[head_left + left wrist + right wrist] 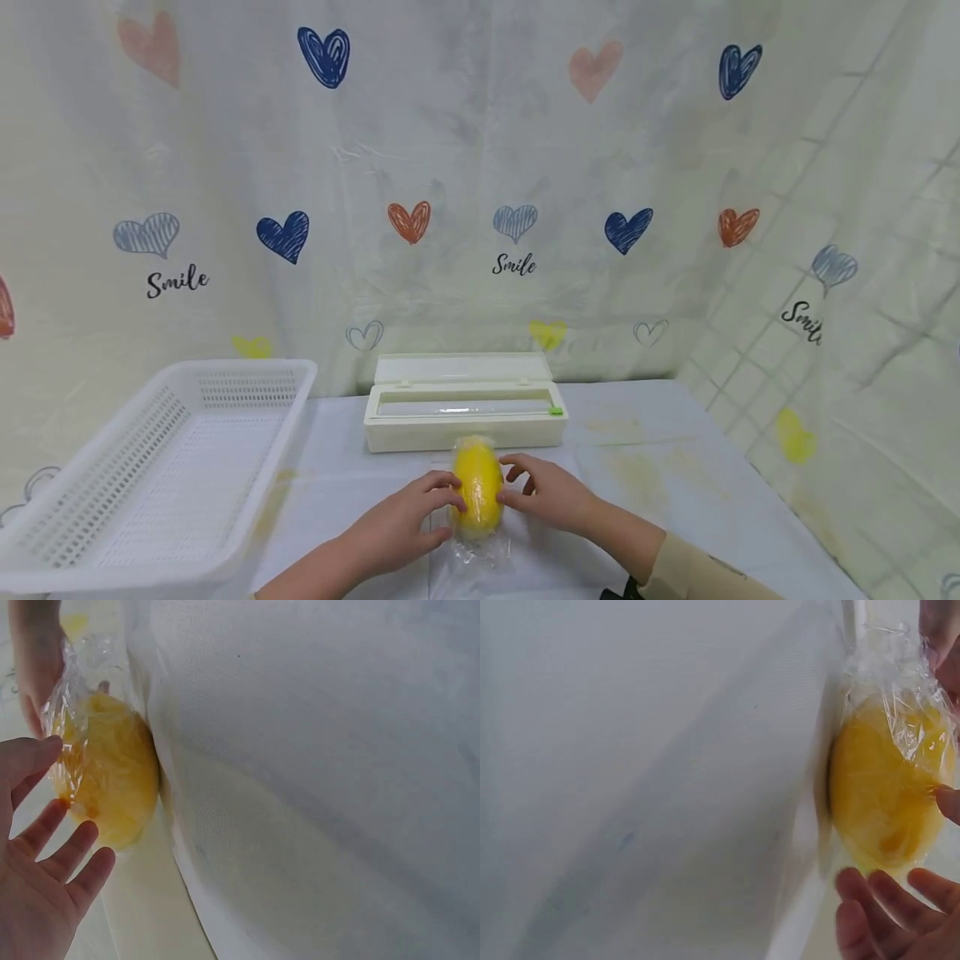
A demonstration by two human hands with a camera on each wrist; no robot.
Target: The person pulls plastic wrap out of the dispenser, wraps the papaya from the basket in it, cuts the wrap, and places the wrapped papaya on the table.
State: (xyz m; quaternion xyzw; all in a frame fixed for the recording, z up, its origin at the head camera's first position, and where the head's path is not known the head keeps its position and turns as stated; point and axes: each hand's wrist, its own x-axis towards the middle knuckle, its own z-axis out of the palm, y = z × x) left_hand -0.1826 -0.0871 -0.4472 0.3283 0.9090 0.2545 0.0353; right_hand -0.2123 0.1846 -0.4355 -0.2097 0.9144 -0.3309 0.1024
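Note:
A yellow oval fruit [478, 487] wrapped in clear cling film [480, 548] lies on the white-covered table between both hands. Loose film bunches at its near end. From the left, my left hand [408, 521] touches its side with the fingertips; in the left wrist view the fingers [79, 851] are spread beside the film. My right hand [551, 493] is at the opposite side, its thumb against the wrapped fruit [885, 780] and its other fingers loosely bent near the far end. Just behind stands a white cling film dispenser [465, 435], lid raised, a roll inside.
A large white plastic basket [258, 492] with slotted walls stands on the left. The dispenser carries a green slider [556, 411] at its right end. A curtain [450, 150] printed with hearts hangs behind the table [637, 467] and along its right side.

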